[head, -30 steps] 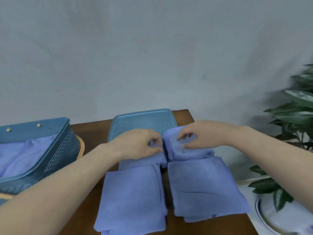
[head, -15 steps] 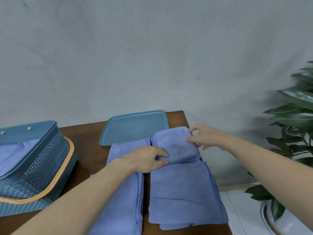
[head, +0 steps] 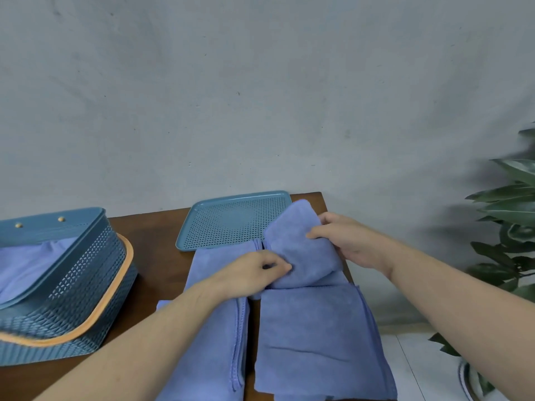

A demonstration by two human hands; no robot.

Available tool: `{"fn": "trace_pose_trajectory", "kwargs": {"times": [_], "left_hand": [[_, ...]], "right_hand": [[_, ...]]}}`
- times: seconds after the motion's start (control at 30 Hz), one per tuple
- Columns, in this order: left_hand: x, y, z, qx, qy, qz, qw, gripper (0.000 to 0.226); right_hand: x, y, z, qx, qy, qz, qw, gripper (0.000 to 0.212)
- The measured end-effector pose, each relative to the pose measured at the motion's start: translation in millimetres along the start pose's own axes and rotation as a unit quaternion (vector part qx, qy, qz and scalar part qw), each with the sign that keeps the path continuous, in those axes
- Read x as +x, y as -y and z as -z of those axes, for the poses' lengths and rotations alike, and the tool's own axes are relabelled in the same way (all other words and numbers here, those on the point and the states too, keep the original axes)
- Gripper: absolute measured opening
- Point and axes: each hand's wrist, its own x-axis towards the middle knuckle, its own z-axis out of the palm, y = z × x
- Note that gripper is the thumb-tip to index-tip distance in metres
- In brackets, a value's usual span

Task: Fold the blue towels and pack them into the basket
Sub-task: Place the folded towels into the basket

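Observation:
A small folded blue towel (head: 298,244) is tilted up off the table, its far end over the tray's right corner. My left hand (head: 254,273) pinches its near left edge and my right hand (head: 344,241) grips its right side. Under and in front of it lies a larger folded blue towel (head: 315,340). Another blue towel (head: 214,328) lies to the left, partly under my left forearm. The blue lattice basket (head: 86,273) with an orange rim stands at the left and holds blue cloth (head: 26,264).
A blue perforated tray (head: 231,221) lies at the back of the brown table (head: 150,235). The table's right edge runs just beside the towels, with a light floor below. A leafy plant (head: 512,215) stands to the right. A grey wall is behind.
Both hands have raised the small folded towel so it tilts up over the tray's corner. My right hand has closed on its right side. The view has shifted a little.

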Motion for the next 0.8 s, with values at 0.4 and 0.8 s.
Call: {"fn": "trace_pose_trajectory", "kwargs": {"times": [0.4,0.8], "left_hand": [[-30,2,63,-0.629,-0.033,0.097,0.77,0.05],[-114,71,201,-0.453,-0.176,0.105,0.868,0.034]], "right_hand": [[-29,93,-49,0.181,0.102,0.075,0.975,0.03],[-12,160,-177,0.085,0.094,0.106,0.986,0.012]]}}
